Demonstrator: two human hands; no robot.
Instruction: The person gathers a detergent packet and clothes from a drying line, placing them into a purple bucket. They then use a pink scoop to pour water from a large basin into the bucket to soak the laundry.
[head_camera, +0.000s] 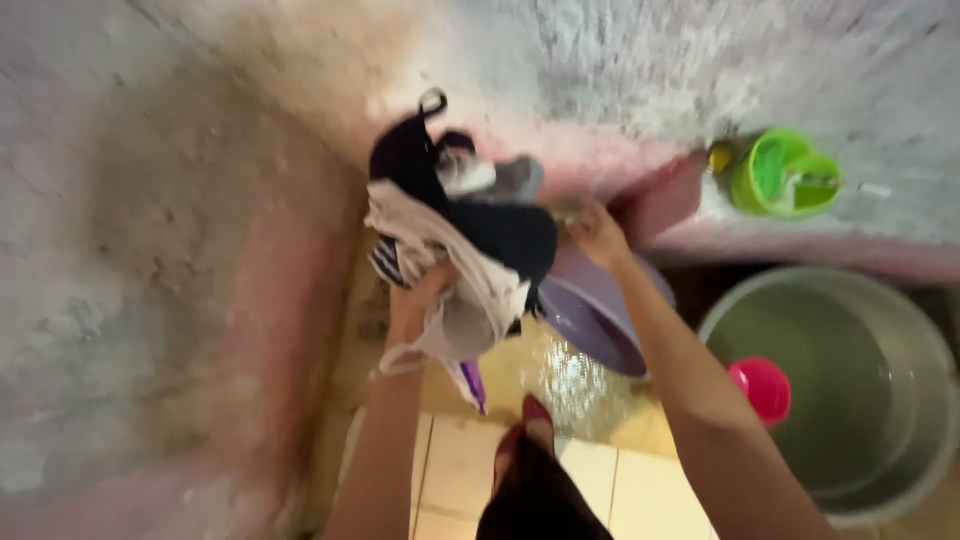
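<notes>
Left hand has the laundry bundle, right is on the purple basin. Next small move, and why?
Probably tip the purple basin back level with the right hand before lowering anything. It stands tilted on edge, and water glistens on the floor beneath it. The left hand holds the bundle of clothes above and beside the basin, so a level basin could receive it.
</notes>
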